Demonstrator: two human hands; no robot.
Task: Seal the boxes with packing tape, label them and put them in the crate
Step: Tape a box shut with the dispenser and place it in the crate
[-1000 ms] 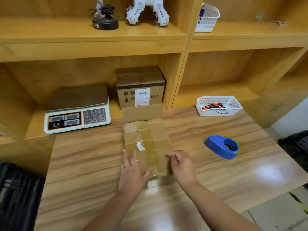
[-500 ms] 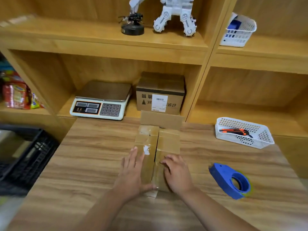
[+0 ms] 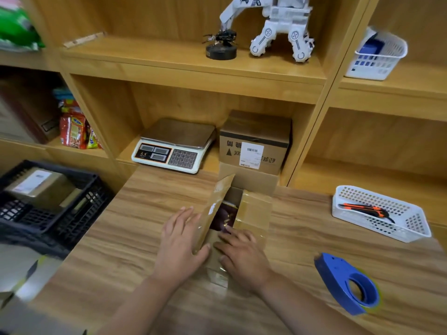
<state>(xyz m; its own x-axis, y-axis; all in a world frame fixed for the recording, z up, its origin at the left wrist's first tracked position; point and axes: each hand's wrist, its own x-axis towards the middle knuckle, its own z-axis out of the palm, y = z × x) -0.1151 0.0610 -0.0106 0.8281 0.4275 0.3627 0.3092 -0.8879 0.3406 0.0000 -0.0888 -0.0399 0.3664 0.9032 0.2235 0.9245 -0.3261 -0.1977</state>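
The left hand [image 3: 180, 240] pinches the raised left flap [image 3: 215, 206] of the box [image 3: 255, 213], with the thumb on its near edge and the fingers straight along its outer side. The right hand [image 3: 244, 253] rests with loosely bent fingers on the near part of the right flap [image 3: 254, 209], which lies flat. The box sits in the middle of the table [image 3: 121, 238]. Its near end is hidden by both hands. Something dark [image 3: 223, 217] shows in the gap between the flaps, too dim to identify. A blue tape dispenser [image 3: 348, 284] lies near right. Farther right a white basket [image 3: 411, 234] holds an orange and black knife [image 3: 362, 209]. At far left a black crate [image 3: 79, 213], cut off by the frame, holds a blurred, labelled box [image 3: 36, 187].
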